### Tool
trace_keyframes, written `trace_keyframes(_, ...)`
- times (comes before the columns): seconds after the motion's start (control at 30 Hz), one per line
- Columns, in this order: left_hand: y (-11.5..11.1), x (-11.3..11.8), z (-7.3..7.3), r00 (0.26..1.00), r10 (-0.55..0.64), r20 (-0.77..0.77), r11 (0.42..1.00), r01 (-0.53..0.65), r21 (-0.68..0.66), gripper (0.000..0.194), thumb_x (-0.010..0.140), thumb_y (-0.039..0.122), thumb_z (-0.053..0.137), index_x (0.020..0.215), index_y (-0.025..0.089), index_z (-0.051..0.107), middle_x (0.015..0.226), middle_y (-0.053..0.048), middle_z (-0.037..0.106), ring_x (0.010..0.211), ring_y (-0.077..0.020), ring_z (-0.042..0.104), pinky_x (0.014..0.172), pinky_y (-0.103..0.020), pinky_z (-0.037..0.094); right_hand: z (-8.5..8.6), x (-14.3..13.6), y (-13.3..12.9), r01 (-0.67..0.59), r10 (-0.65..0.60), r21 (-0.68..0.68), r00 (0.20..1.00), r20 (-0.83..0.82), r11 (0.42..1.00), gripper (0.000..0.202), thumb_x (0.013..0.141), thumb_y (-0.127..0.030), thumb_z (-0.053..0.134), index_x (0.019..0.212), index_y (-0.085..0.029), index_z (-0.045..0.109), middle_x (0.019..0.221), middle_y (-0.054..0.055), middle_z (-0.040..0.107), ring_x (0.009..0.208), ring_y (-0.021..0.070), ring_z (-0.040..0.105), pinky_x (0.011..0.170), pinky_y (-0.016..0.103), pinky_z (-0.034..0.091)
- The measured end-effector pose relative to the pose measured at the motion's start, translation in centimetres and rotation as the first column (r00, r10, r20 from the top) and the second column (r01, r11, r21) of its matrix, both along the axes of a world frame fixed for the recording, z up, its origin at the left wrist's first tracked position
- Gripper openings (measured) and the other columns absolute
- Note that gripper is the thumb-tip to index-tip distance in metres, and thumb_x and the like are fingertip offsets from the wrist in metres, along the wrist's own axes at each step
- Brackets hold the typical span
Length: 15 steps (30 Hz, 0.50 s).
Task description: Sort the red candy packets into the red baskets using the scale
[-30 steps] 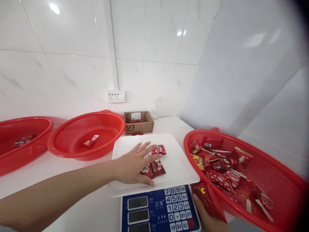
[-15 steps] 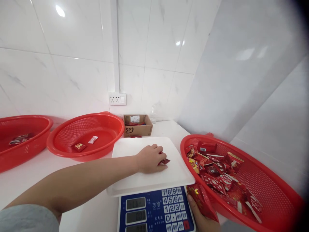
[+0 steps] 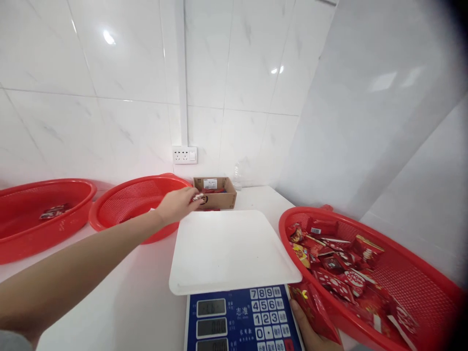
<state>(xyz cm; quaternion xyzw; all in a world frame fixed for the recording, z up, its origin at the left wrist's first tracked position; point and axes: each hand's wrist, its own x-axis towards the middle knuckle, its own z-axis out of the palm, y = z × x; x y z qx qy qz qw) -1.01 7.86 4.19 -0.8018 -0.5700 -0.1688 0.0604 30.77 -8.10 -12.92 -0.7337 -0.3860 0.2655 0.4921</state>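
Closed around a small red-and-white packet (image 3: 198, 197), my left hand (image 3: 178, 204) hovers in front of the cardboard box (image 3: 219, 199), beside the middle red basket (image 3: 124, 195). The white tray (image 3: 234, 253) of the blue scale (image 3: 239, 317) lies bare. At the lower right my right hand (image 3: 310, 331) grips a shiny red bag (image 3: 316, 309) between the scale and the right red basket (image 3: 413, 263). That basket holds several red wrapped packets (image 3: 332, 263).
Another red basket (image 3: 22, 222) with a few packets stands at the far left. A clear plastic bottle (image 3: 237, 175) stands by the wall, behind the scale. A socket (image 3: 185, 155) is on the tiled wall.
My left hand has moved off the scale tray, up and left towards the cardboard box, with a packet in its fingers. My right hand still holds the red bag. The view has shifted slightly.
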Motion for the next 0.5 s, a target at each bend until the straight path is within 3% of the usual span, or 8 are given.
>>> trace_keyframes(0.1, 0.5, -3.9, 0.9, 0.982, 0.179, 0.055, 0.983, -0.177, -0.047, 0.039, 0.090, 0.053, 0.033, 0.096, 0.022, 0.057, 0.097, -0.007, 0.069, 0.088, -0.0270, 0.065, 0.065, -0.032, 0.044, -0.4, 0.2, 0.0, 0.003, -0.001, -0.064, 1.000, 0.022, 0.998, 0.049, 0.077, -0.054, 0.053, 0.103, -0.015, 0.069, 0.104, 0.010, 0.073, 0.108, 0.0311, 0.063, 0.090, 0.037, 0.052)
trace_keyframes(0.23, 0.7, -7.4, 0.6, 0.946, 0.313, 0.085, 0.931, -0.288, -0.226, 0.057, 0.088, 0.063, 0.025, 0.109, 0.020, 0.056, 0.081, -0.007, 0.072, 0.077, -0.0287, 0.068, 0.062, -0.034, 0.046, -0.4, 0.1, 0.0, -0.012, 0.009, 0.029, 0.995, 0.096, 1.000, 0.048, 0.078, -0.052, 0.054, 0.108, -0.017, 0.067, 0.110, 0.009, 0.071, 0.112, 0.0292, 0.061, 0.089, 0.035, 0.053)
trace_keyframes(0.33, 0.2, -8.4, -0.2, 0.937, 0.336, 0.099, 0.900, -0.288, -0.328, 0.069, 0.087, 0.067, 0.018, 0.120, 0.017, 0.053, 0.082, -0.010, 0.073, 0.076, -0.0305, 0.069, 0.067, -0.037, 0.048, -0.4, -0.1, 0.0, -0.029, 0.019, 0.089, 0.994, 0.110, 0.996, 0.046, 0.079, -0.051, 0.053, 0.106, -0.017, 0.067, 0.109, 0.010, 0.071, 0.108, 0.0278, 0.063, 0.088, 0.033, 0.054)
trace_keyframes(0.4, -0.3, -8.6, -0.8, 0.940, 0.323, 0.115, 0.890, -0.260, -0.374, 0.072, 0.087, 0.067, 0.016, 0.125, 0.018, 0.051, 0.093, -0.012, 0.073, 0.081, -0.0301, 0.069, 0.073, -0.039, 0.049, -0.7, -0.1, 0.1, -0.026, 0.012, 0.121, 0.993, 0.117, 0.992, 0.041, 0.080, -0.051, 0.052, 0.102, -0.019, 0.067, 0.106, 0.009, 0.072, 0.107, 0.0275, 0.064, 0.089, 0.035, 0.053)
trace_keyframes(0.5, -1.2, -8.3, -1.7, 0.953, 0.277, 0.125, 0.878, -0.198, -0.436, 0.065, 0.085, 0.067, 0.028, 0.122, 0.023, 0.057, 0.110, -0.010, 0.070, 0.091, -0.0299, 0.068, 0.079, -0.038, 0.049, -1.7, 0.4, -0.1, -0.005, -0.032, 0.172, 0.977, 0.209, 0.985, 0.035, 0.080, -0.050, 0.053, 0.100, -0.023, 0.066, 0.105, 0.008, 0.071, 0.110, 0.0292, 0.061, 0.095, 0.040, 0.050)
